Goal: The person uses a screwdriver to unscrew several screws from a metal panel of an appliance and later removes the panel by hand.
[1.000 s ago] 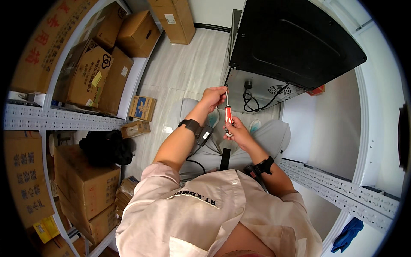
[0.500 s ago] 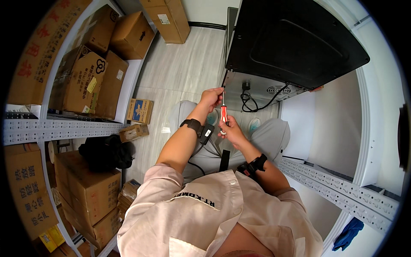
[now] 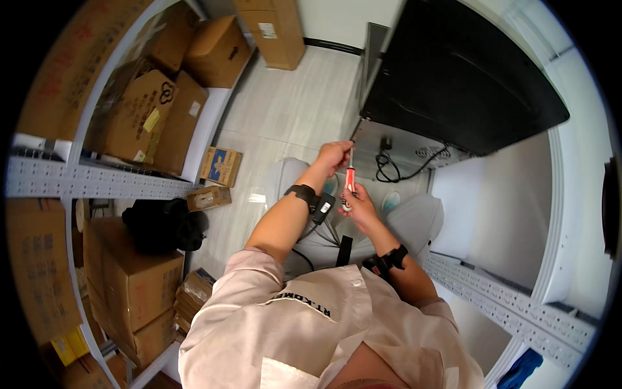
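Observation:
A screwdriver [image 3: 350, 178] with a red and white handle is gripped in my right hand [image 3: 361, 209], its shaft pointing away from me. The tip reaches the left edge of a metal panel [image 3: 403, 144] on a large black-topped appliance [image 3: 453, 81]. My left hand [image 3: 333, 157] is closed, with thumb and fingertips together at that edge beside the shaft's end. Whatever those fingertips pinch, if anything, is too small to make out. A black power cord [image 3: 414, 176] hangs in a loop from the metal panel, right of my hands.
Shelving [image 3: 97, 178] with cardboard boxes [image 3: 133, 272] stands on my left. Two small boxes [image 3: 221, 166] and a black cloth bundle [image 3: 159, 223] lie near it. A tall carton [image 3: 275, 39] stands by the far wall. White perforated rails [image 3: 499, 301] run along my right.
The whole view has shifted, so the appliance and my hands appear farther right and slightly lower. Both hands and the screwdriver keep about the same place at the panel edge.

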Tool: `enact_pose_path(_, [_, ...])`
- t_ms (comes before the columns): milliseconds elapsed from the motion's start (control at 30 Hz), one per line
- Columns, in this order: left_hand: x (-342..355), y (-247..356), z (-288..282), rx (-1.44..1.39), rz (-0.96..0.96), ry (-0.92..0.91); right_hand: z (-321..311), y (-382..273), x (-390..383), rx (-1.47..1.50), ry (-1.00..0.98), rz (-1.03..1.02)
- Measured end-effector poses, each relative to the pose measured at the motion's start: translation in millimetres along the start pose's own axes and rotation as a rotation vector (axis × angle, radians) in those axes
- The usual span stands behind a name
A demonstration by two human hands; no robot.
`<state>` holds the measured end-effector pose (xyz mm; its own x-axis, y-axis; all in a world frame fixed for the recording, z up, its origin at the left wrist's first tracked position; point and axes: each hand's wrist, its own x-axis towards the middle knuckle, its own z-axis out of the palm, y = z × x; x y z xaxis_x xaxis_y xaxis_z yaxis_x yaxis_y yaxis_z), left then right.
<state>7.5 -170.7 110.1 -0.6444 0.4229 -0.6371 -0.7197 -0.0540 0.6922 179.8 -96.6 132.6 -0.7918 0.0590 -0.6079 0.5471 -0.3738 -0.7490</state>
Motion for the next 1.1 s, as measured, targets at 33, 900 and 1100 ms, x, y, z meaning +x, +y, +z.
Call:
enact_pose_path(33, [2,-2,-4,0.028,-0.001,-0.018,1,0,-2,0.038,-0.006,0.005])
enact_pose_path(900, [-20,-20,-4,0.139,0.133,-0.063,1,17,-5,0.53,0.148,0.065])
enact_pose_path(1100, [-21,-18,-5,0.157,0.112,-0.016,8,19,-9,0.66,0.046,0.157])
